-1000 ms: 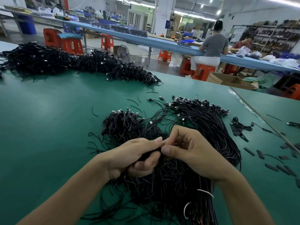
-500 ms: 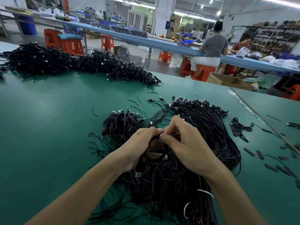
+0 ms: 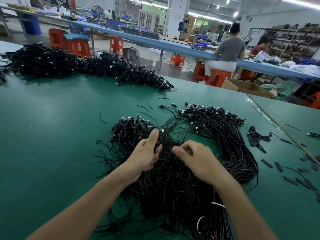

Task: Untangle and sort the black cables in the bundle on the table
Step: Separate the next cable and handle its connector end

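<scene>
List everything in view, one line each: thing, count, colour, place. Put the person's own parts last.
table: one, green, fills the foreground
cable bundle: one, black, table centre, under both hands
coiled cable heap: one, black, just left of the bundle's far end
long cable pile: one, black, along the table's far left edge
ties: two, white, on the bundle's near end
flat strips: several, black, scattered on the table at right
stools: several, orange, floor beyond the table
cardboard box: one, brown, floor behind the table, right
workbench: one, blue, across the background
seated people: two, at the workbench
left grip: one, curled round bundle strands
right grip: one, fingers curled over the bundle; hold unclear
</scene>
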`<state>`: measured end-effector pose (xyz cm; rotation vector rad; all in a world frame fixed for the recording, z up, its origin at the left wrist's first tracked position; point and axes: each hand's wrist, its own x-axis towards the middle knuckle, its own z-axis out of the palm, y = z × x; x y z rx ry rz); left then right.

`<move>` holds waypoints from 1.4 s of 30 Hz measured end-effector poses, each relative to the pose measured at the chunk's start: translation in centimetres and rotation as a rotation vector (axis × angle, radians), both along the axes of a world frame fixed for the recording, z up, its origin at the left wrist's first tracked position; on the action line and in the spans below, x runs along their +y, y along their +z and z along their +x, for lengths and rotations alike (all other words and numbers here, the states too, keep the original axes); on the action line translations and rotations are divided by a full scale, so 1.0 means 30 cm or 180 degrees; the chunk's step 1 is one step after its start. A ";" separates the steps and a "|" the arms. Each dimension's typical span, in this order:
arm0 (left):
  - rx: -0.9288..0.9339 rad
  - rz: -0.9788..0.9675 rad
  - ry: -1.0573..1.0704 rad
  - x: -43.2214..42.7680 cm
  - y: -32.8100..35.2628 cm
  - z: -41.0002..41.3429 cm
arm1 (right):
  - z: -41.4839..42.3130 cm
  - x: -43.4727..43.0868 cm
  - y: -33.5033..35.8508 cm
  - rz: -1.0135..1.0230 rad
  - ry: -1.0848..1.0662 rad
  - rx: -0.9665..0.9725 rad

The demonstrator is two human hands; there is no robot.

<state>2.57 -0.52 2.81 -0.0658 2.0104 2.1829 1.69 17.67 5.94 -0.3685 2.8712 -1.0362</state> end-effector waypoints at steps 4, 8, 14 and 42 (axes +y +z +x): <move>0.0052 0.0384 0.0310 0.007 -0.018 -0.011 | 0.015 -0.040 -0.088 0.1105 -0.0192 -0.0335; 0.0104 0.0376 0.0315 0.016 -0.028 -0.024 | 0.033 -0.083 -0.126 0.1304 -0.0304 -0.0487; 0.0420 0.0491 0.0315 0.002 -0.030 -0.021 | 0.022 -0.086 -0.115 0.1364 -0.0368 -0.0579; 0.1422 0.0128 -0.0013 0.053 0.067 0.074 | 0.083 -0.078 0.113 -0.1587 0.0541 0.0646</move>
